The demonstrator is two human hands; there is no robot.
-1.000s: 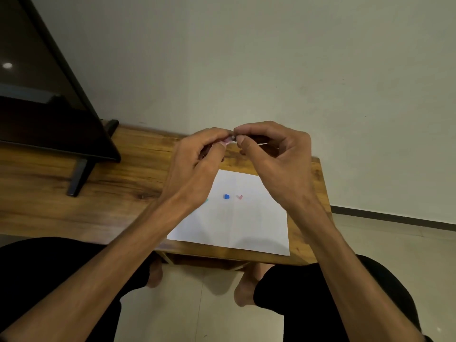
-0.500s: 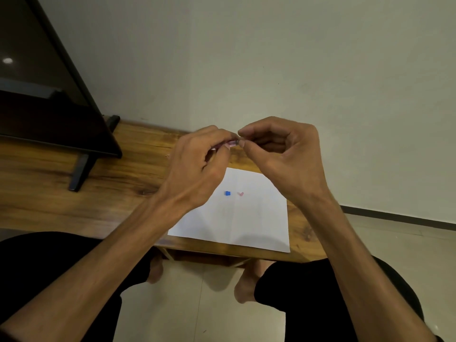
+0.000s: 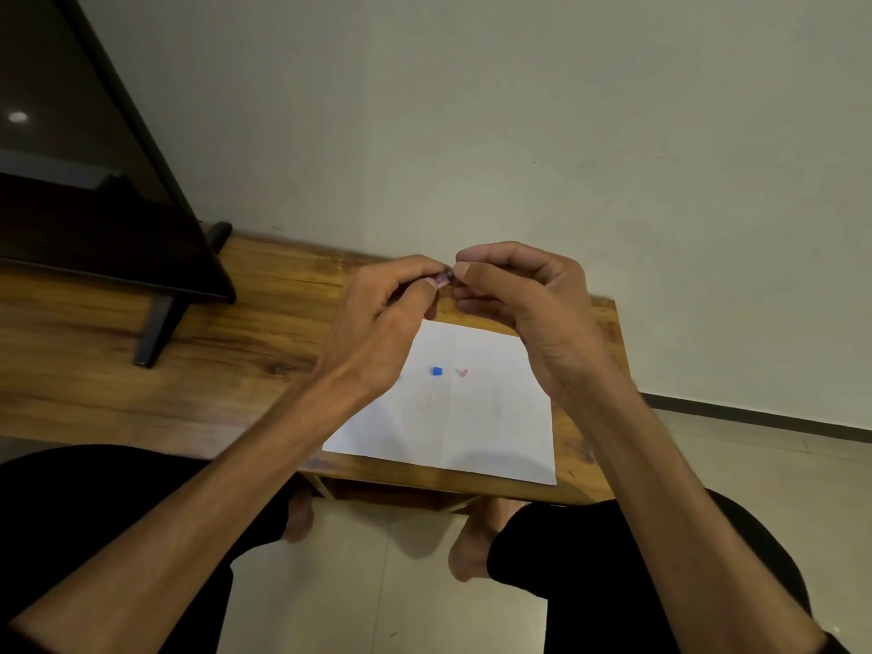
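Fingers point(image 3: 410, 266) of the left hand point(image 3: 377, 323) pinch a tiny pinkish plastic piece point(image 3: 444, 278) in the air above the white paper sheet point(image 3: 472, 427), and the right hand point(image 3: 528, 299) pinches its other end. So small a grip may slip under pressing, dropping it past the wooden worktop point(image 3: 188, 370) edge or onto the small blue block point(image 3: 436, 371).

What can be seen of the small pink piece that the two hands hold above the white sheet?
The small pink piece is tiny, pinkish and slightly translucent, perhaps plastic, with a darker right end. It lies roughly level in the air, above the far edge of the white sheet. The left hand pinches it between thumb and forefinger; the right hand pinches its dark end. Its exact shape is too small to tell.
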